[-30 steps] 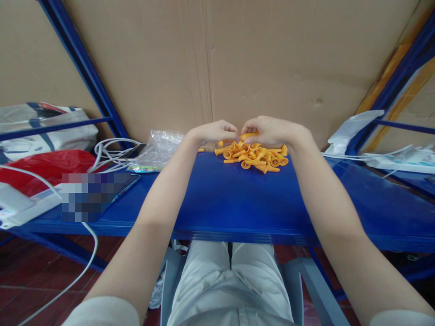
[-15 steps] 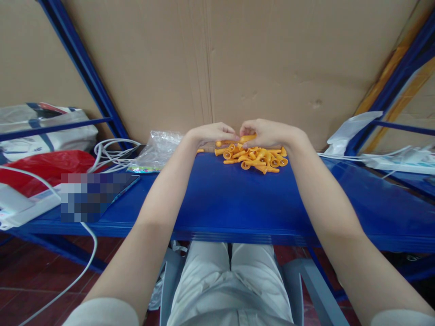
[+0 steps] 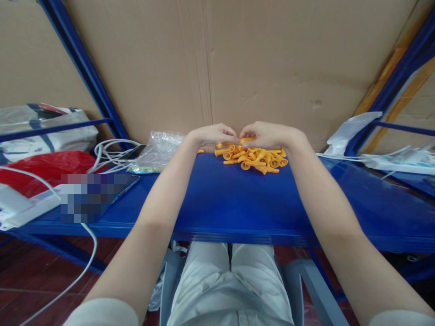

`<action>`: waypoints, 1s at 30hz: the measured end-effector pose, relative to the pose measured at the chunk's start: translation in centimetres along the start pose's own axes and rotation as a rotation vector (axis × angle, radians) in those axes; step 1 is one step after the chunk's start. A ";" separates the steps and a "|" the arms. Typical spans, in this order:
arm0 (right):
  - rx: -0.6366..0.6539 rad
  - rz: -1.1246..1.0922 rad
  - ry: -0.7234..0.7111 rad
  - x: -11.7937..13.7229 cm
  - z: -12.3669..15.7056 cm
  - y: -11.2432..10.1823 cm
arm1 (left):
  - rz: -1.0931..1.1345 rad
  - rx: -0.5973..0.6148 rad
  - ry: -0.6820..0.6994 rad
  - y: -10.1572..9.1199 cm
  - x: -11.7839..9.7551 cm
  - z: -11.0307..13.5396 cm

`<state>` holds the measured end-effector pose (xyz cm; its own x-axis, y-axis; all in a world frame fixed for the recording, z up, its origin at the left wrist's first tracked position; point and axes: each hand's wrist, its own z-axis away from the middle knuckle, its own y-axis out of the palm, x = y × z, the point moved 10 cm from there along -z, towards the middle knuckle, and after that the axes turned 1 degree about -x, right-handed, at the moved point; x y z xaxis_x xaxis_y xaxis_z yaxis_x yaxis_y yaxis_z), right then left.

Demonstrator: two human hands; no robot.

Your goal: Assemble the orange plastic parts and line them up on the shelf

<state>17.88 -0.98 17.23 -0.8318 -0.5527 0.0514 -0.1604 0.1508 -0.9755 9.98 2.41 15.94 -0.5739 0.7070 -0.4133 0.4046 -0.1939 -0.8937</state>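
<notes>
Several orange trumpet-shaped plastic pieces (image 3: 263,158) lie in a loose pile on the blue tabletop (image 3: 244,203), flared ends turned different ways. Above the back of the pile, my right hand (image 3: 261,132) is closed on one orange trumpet-shaped piece (image 3: 247,141), which lies under its curled fingers. My left hand (image 3: 217,134) is closed in a pinch, its fingertips meeting those of the right hand; whatever it grips is hidden. Just below the left fingers, one orange end (image 3: 219,145) sticks out, and I cannot tell whether that hand holds it.
Left of the pile sit a clear plastic bag (image 3: 158,149), coiled white cables (image 3: 110,154), a red bag (image 3: 50,170) and a pixelated flat item (image 3: 118,188). A white power strip (image 3: 401,160) lies right. Cardboard (image 3: 258,59) stands behind; blue posts (image 3: 81,68) flank it.
My fingertips have come together, and the gap between my hands has narrowed. The right hand has dipped slightly. The pile looks the same.
</notes>
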 end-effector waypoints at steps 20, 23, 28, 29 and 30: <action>-0.036 0.001 -0.020 -0.1 0.1 -0.3 | 0.005 -0.017 -0.007 0.0 0.6 -0.3; -0.042 -0.005 -0.026 -0.1 0.0 -0.3 | 0.021 -0.016 0.001 0.1 0.5 -0.2; -0.048 -0.019 -0.021 -0.3 -0.1 -0.2 | 0.035 -0.017 0.007 0.1 0.4 -0.2; -0.049 -0.025 -0.016 -0.3 -0.1 -0.2 | 0.035 -0.019 0.005 0.1 0.5 -0.2; -0.048 -0.030 -0.010 -0.3 -0.1 -0.2 | 0.034 -0.024 0.003 0.0 0.5 -0.1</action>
<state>18.13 -0.76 17.39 -0.8210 -0.5656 0.0783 -0.2109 0.1731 -0.9621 9.78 2.89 15.76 -0.5572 0.7022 -0.4432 0.4408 -0.2021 -0.8745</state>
